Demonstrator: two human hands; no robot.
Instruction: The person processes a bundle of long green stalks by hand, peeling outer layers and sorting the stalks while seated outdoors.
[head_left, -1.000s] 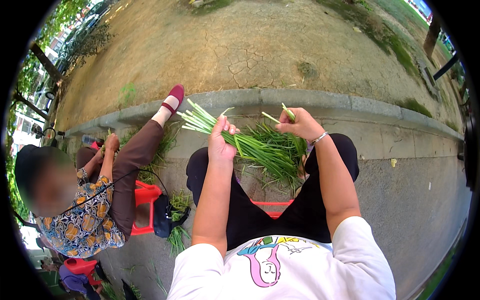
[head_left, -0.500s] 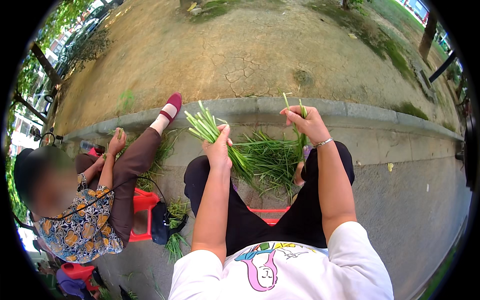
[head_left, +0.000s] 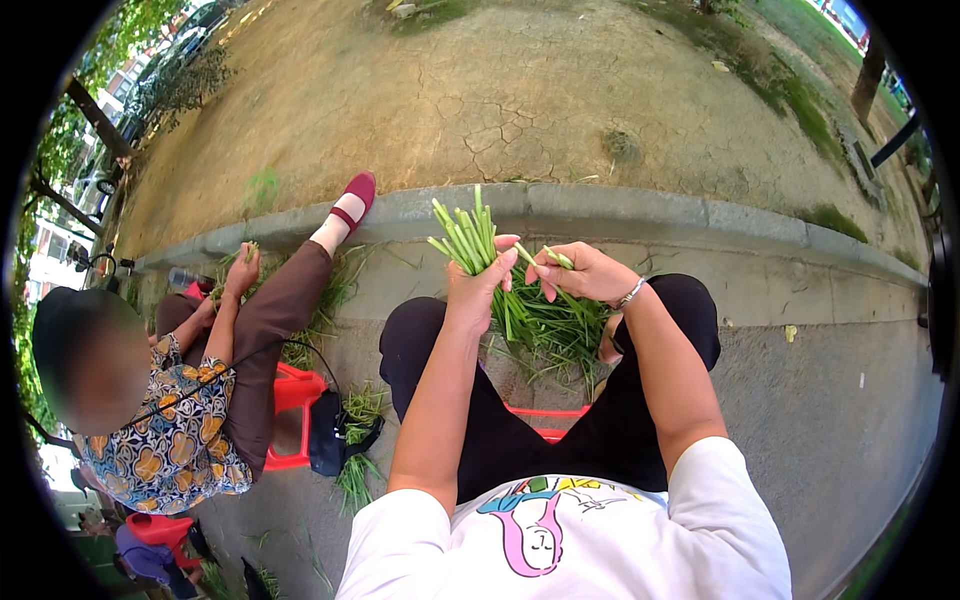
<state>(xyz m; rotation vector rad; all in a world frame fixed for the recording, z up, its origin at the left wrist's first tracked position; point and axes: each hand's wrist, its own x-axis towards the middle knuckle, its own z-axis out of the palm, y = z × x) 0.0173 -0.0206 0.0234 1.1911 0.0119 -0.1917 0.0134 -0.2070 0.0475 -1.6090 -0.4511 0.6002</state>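
Note:
My left hand is wrapped round a bunch of long green stalks, which look like garlic chives. Their pale cut ends fan out above my thumb. Close beside it, my right hand pinches a few loose stalks between thumb and fingers, their pale ends pointing toward the bunch. The fingertips of both hands nearly meet; whether they touch is hard to tell. Below my hands, between my knees, a loose heap of the same greens lies on the pavement, partly hidden by my right hand.
A person in a patterned shirt sits at the left, handling greens. Near them are a red stool, a black bag and scattered greens. A stone curb runs across ahead, with cracked earth beyond.
My right hand has come left and down with its stalks, close to my left hand. The left-hand bunch has moved slightly right and now stands more upright.

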